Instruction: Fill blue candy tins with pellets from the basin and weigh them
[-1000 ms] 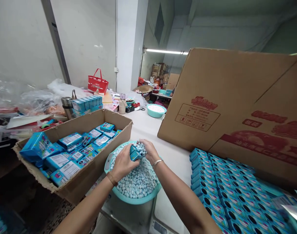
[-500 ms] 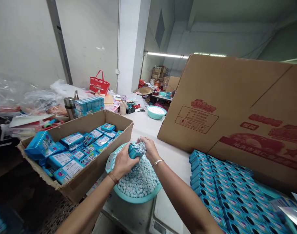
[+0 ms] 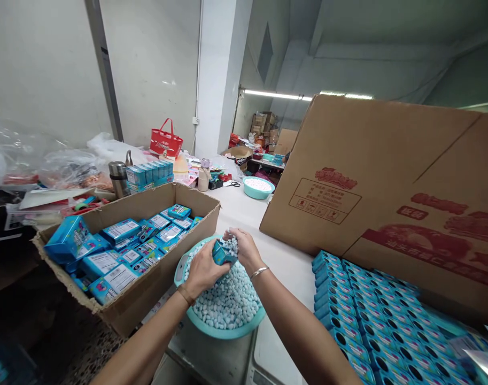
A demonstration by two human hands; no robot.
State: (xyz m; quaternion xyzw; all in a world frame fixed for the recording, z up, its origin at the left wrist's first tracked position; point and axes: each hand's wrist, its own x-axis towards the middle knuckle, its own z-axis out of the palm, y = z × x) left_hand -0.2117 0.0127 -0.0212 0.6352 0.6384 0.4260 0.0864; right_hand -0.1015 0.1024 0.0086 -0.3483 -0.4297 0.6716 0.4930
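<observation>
Over a turquoise basin (image 3: 223,332) full of pale blue and white candies (image 3: 227,302), my left hand (image 3: 203,268) grips a small blue box (image 3: 219,253), tilted with its opening toward the right. My right hand (image 3: 247,250) is cupped at that opening, fingers curled around a heap of the candies (image 3: 230,246). Some candies sit between the palm and the box mouth. The inside of the box is mostly hidden. A bracelet shows on each wrist.
Left of the basin stands a cardboard carton (image 3: 163,283) of closed blue boxes (image 3: 121,230). Rows of blue boxes with dark round openings (image 3: 372,321) fill the right side, before a large carton (image 3: 332,160). A white scale (image 3: 273,347) lies near the basin. Another basin (image 3: 257,193) stands farther back.
My right hand and the box have stayed close together over the basin, with only a slight shift of the fingers. The whole view has moved slightly.
</observation>
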